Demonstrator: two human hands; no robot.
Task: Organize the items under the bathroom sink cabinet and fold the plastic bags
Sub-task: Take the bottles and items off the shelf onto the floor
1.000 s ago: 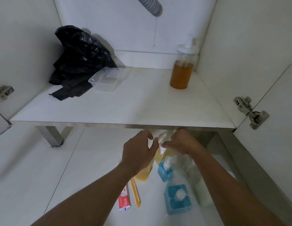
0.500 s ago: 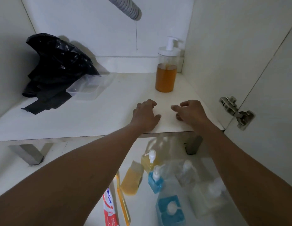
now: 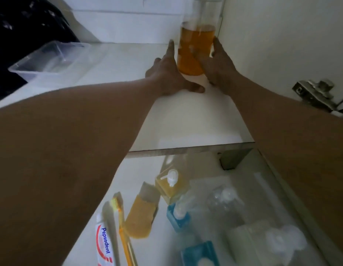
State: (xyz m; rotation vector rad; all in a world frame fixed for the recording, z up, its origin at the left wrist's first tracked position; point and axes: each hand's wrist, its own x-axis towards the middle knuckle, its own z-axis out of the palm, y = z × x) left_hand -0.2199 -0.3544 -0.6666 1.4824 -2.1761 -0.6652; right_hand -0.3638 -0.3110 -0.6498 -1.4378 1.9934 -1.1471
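A clear pump bottle of orange liquid [image 3: 193, 52] stands at the back right of the white cabinet shelf [image 3: 186, 121]. My left hand [image 3: 168, 73] lies against its left side, fingers straight and thumb spread on the shelf. Along the bottle's right side, my right hand [image 3: 220, 68] has its fingers stretched upward. Neither hand is curled round the bottle. A crumpled black plastic bag [image 3: 23, 22] fills the back left corner, with a clear plastic container [image 3: 49, 60] in front of it.
On the floor below the shelf lie a toothpaste tube [image 3: 104, 244], an orange toothbrush [image 3: 124, 242], a yellow pump bottle [image 3: 170, 185], an orange bottle [image 3: 142, 217], blue bottles [image 3: 178, 217] and clear bottles [image 3: 224, 202]. A metal door hinge [image 3: 316, 95] sticks out at right.
Both hands rose from below the shelf's front edge, crossed the shelf and now flank the orange pump bottle. The camera moved closer and lower.
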